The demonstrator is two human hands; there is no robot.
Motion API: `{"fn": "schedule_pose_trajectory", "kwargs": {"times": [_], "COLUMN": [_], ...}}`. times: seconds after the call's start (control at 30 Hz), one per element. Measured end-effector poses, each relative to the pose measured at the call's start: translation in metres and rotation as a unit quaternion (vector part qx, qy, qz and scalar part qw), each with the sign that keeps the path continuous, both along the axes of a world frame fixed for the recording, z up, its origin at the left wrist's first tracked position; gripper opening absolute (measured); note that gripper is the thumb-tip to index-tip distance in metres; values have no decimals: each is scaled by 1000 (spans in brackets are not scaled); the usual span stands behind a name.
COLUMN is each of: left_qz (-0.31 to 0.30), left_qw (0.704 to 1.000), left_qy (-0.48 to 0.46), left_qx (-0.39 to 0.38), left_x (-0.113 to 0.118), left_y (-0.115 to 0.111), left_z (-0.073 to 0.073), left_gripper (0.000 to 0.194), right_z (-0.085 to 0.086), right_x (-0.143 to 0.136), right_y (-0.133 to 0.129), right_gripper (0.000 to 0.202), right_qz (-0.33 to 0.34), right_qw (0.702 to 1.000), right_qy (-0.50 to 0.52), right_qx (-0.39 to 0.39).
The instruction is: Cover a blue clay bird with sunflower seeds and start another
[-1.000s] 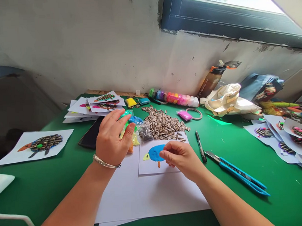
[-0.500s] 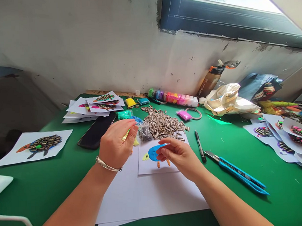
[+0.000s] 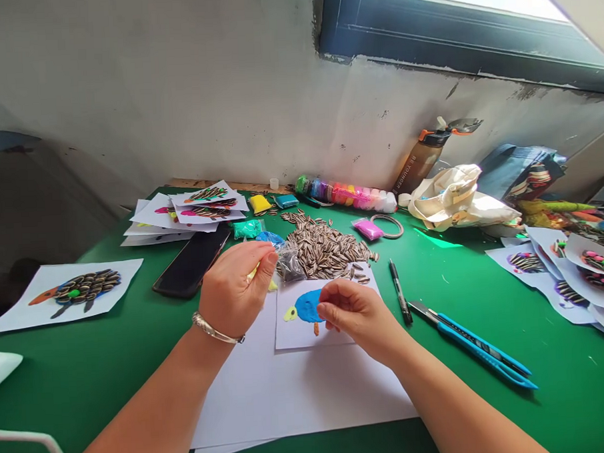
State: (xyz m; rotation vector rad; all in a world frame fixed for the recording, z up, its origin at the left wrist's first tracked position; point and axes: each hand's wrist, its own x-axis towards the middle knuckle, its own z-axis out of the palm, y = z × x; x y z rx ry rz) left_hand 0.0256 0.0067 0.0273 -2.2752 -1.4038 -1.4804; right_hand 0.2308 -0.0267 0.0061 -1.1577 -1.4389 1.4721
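Beyond, "BE YOUNGER" bottle, nearer, blue bird, right grip closed, left grip unclear

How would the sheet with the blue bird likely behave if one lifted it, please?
The sheet looks thin, so it may flex. The lumpy blue body seems clay-like and might dent. Seeds on the sheet's far corner look loose and could slide off.
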Motion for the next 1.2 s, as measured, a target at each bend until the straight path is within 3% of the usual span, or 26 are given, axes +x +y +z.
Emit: {"fn": "schedule_pose_trajectory", "kwargs": {"times": [0.27, 0.57, 0.8, 1.2], "left_qz": [-11, -15, -27, -44], "left_qw": [1000, 1000, 1000, 999], "left_qy": [6, 10, 14, 23], "left_qx": [3, -13, -7, -2], "left_x": [1, 4, 4, 5], "left_y": [-1, -3, -2, -3], "left_z": [0, -3, -5, -7], "left_gripper": [17, 17, 16, 13], "right_z": [-18, -3, -10, -5], "right_x": [5, 1, 0, 4], "right_y": [0, -2, -2, 0], "right_gripper": [16, 11, 16, 24], "right_qz": [-17, 32, 10, 29], "right_qw": [993, 981, 949, 940], "right_qy": [-100, -165, -234, -254], "right_qx": [65, 97, 211, 225]}}
